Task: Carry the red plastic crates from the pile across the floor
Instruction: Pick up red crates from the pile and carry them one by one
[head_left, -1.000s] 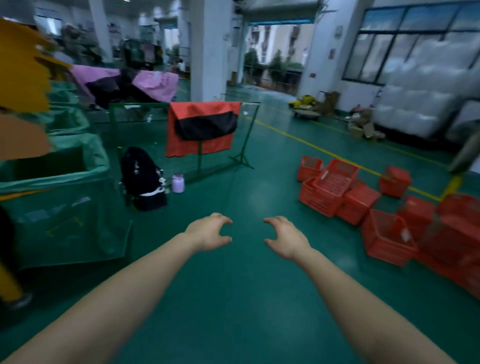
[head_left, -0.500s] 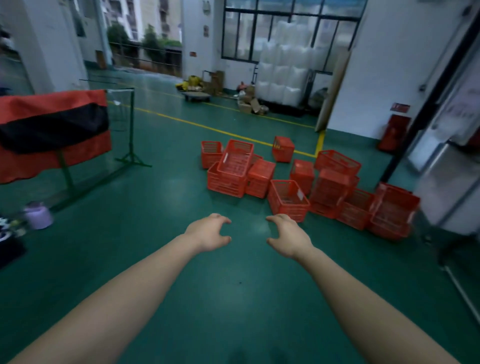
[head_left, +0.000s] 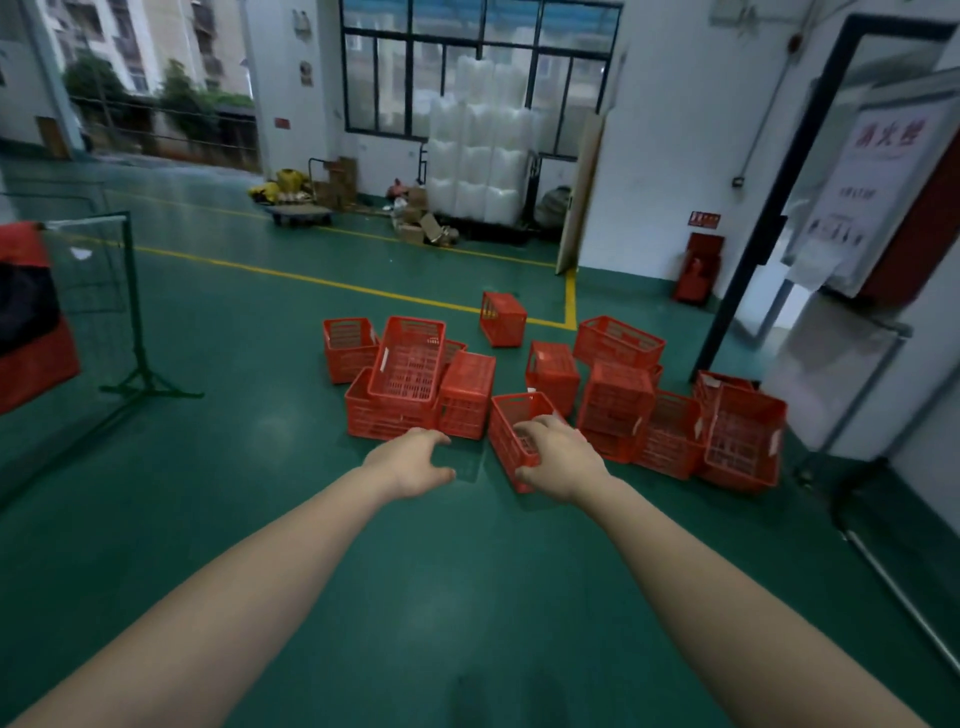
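Note:
A pile of several red plastic crates (head_left: 618, 400) lies scattered on the green floor ahead, some upright, some tipped or stacked. The nearest crate (head_left: 511, 434) stands just beyond my hands. My left hand (head_left: 413, 462) and my right hand (head_left: 563, 457) are stretched forward with fingers loosely curled and nothing in them. My right hand overlaps the nearest crate in the view; contact cannot be told.
A green metal rack (head_left: 132, 332) draped with red and black cloth stands at the left. Yellow floor lines (head_left: 363, 291) run behind the pile. White stacked bales (head_left: 478, 166), boxes and a cart sit by the far wall. A dark doorway frame (head_left: 769, 218) and a red extinguisher box (head_left: 698, 267) are at the right.
The view has swung right and moved closer to the crate pile, which now lies straight ahead and larger. Both hands stay outstretched in the same pose, holding nothing.

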